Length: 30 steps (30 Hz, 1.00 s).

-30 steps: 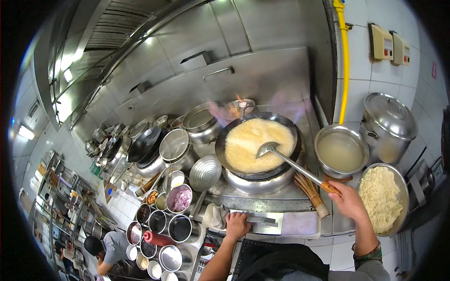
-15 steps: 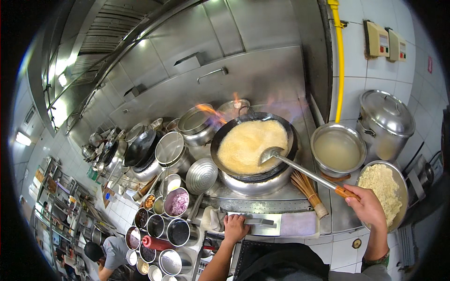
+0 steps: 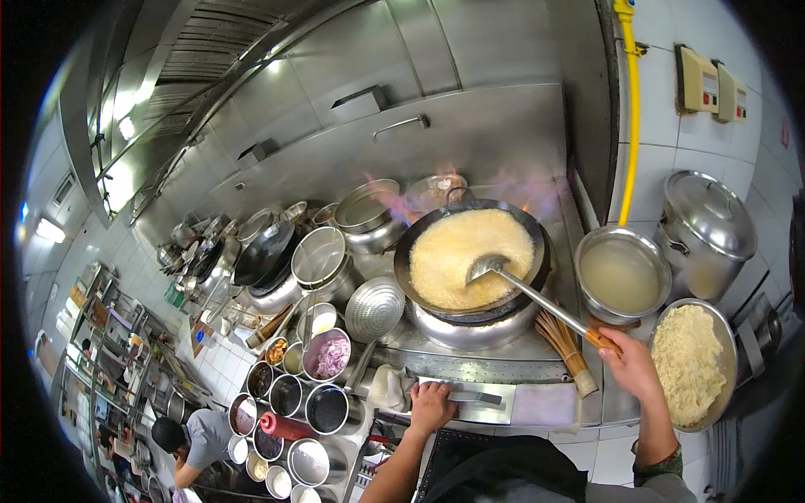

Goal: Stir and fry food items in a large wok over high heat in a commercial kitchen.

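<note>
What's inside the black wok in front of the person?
The wok holds pale yellow, frothy contents; the head of the ladle in the right hand meets their surface. The froth covers the wok's bottom and anything submerged.

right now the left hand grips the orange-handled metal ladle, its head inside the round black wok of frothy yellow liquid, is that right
Wrong hand: the head view shows the right hand gripping the orange-handled metal ladle, not the left hand. The ladle's head is inside the round black wok of frothy yellow liquid.

A yellow pipe lines the white tiled wall beside steel panels, and lamps glow left.
</note>
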Each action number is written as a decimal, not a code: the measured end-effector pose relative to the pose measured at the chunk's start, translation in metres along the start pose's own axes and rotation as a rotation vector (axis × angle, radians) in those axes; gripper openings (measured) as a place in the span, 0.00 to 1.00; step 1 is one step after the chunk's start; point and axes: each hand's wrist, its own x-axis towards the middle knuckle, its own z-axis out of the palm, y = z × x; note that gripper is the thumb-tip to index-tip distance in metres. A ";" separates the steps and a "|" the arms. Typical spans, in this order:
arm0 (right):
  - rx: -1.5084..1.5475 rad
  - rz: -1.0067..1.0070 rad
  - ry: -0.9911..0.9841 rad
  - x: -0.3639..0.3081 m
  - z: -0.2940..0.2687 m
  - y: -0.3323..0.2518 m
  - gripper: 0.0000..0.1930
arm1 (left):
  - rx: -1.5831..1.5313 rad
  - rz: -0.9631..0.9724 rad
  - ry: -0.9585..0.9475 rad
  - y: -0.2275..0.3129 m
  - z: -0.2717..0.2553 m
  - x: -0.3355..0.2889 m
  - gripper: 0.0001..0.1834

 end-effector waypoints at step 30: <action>-0.036 -0.107 0.067 0.107 0.169 0.006 0.22 | -0.010 0.020 0.003 0.002 -0.008 0.001 0.18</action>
